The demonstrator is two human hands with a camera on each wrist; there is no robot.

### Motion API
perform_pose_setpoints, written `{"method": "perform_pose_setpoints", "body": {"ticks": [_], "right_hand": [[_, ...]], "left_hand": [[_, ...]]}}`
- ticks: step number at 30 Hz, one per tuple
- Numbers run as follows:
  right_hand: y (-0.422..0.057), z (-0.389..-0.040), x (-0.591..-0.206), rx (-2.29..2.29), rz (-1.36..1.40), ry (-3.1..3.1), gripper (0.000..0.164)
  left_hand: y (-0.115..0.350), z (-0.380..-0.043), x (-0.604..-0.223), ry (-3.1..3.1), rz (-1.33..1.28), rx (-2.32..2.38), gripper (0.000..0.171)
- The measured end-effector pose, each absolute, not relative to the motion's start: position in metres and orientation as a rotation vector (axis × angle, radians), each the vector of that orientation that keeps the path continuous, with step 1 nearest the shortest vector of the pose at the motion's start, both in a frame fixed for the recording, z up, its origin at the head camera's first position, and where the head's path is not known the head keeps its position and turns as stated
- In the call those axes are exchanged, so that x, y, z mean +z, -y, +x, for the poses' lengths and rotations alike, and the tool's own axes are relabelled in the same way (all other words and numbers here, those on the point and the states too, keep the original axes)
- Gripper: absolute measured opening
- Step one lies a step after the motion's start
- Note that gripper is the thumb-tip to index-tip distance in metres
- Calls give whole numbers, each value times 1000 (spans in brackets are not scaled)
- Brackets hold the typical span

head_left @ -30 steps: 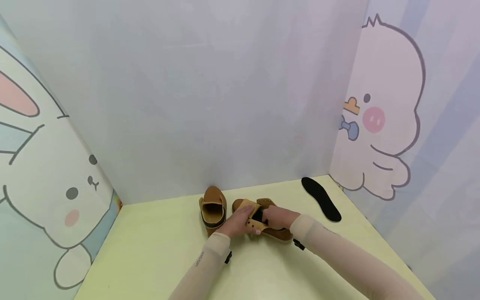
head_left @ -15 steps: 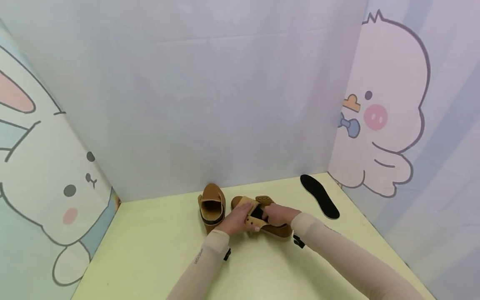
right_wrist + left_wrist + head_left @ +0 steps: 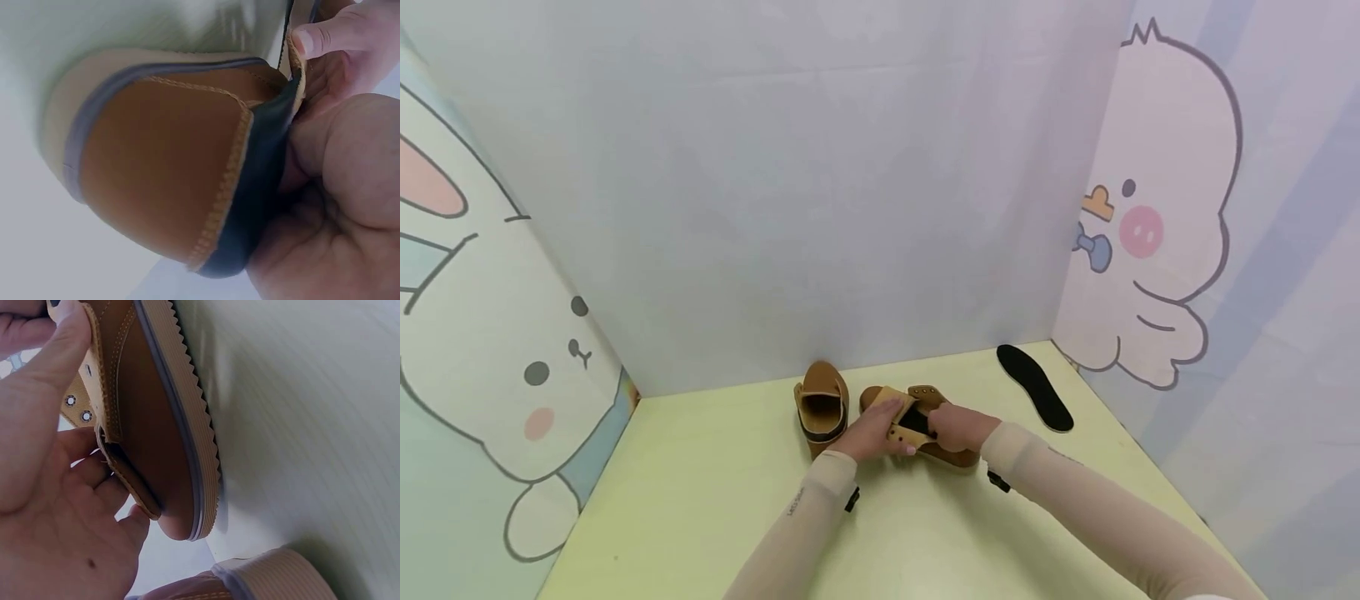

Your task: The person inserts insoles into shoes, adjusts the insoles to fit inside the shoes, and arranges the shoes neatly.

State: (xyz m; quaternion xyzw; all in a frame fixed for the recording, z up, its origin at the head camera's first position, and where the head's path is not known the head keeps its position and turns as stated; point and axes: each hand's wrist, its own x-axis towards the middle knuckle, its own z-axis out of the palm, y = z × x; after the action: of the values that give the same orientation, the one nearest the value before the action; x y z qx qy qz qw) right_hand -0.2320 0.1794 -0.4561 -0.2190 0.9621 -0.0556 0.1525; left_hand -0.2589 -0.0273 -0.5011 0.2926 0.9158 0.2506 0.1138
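A brown leather shoe (image 3: 951, 454) with tan lining lies at an angle on the table, toe to the left. My left hand (image 3: 871, 433) grips its opening; in the left wrist view the thumb presses the eyelet flap (image 3: 95, 381) and the fingers hold the tongue (image 3: 133, 486) back. My right hand (image 3: 958, 425) reaches in over the heel, its fingers hidden inside. Something black, like an insole (image 3: 913, 419), shows within the shoe. In the right wrist view, the shoe's heel (image 3: 162, 169) and dark collar (image 3: 250, 194) sit against my right palm.
A matching brown shoe (image 3: 822, 379) stands just left, toe toward the back wall (image 3: 760, 208). At the right rear of the pale yellow table (image 3: 700, 500) lies a loose black insole (image 3: 1036, 387). Printed side panels (image 3: 1150, 250) border the table.
The head view has shifted slightly. Both hands keep their places at the shoe, with the right hand changing its angle a little at the opening.
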Motion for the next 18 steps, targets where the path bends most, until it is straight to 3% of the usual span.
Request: {"method": "perform_pose_setpoints", "body": {"ticks": [12, 18], "right_hand": [[-183, -233, -451, -289, -615, -2697, 29], [-181, -225, -448, -103, -625, -2753, 27]], "left_hand": [[26, -261, -501, -2687, 890, 736, 100], [27, -259, -499, -2679, 890, 738, 100]]}}
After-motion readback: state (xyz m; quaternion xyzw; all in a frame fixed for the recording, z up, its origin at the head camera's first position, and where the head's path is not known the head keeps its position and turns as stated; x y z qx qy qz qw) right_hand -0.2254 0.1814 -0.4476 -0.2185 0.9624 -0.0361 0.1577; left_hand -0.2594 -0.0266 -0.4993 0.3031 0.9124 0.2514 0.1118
